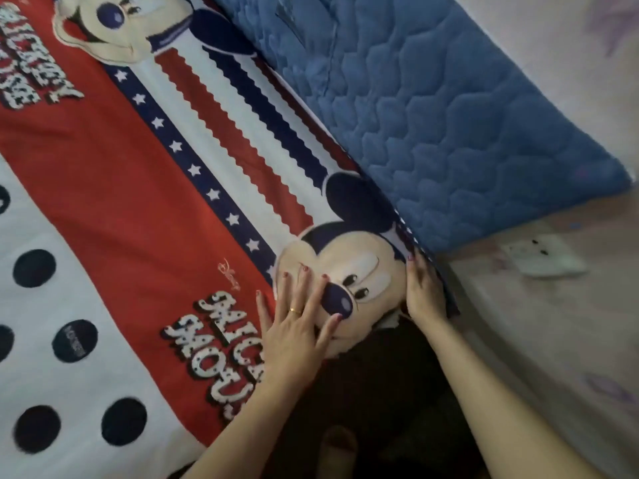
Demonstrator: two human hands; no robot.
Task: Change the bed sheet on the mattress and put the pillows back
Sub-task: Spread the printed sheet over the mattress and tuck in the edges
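A red, white and navy cartoon-mouse bed sheet [145, 188] covers the mattress across the left and middle of the head view. My left hand [297, 316] lies flat on the sheet near its corner, fingers spread over the printed mouse face. My right hand [423, 292] rests with straight fingers along the sheet's edge at the mattress corner, where the sheet meets a blue quilted mattress pad [449, 108]. I see no pillows.
The blue quilted pad leans up against a pale wall [553, 39] at the upper right. A wall socket [543, 254] sits just right of the corner. Below my arms is a dark gap beside the bed, with a foot [337, 451] in it.
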